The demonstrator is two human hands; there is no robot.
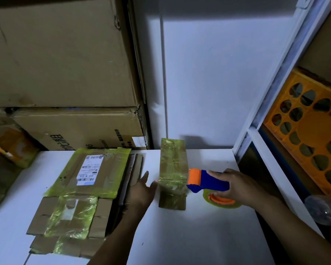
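A small cardboard box wrapped in yellowish clear tape stands on the white table, near its middle. My left hand lies flat against the box's left side with straight fingers. My right hand grips a blue and orange tape dispenser; its orange front end touches the box's right side. A roll of clear tape hangs under the dispenser.
Flattened taped cartons and more flat cardboard lie stacked on the table's left. Big cardboard boxes are piled behind them. At the right stands a white shelf frame with an orange crate and a plastic bag.
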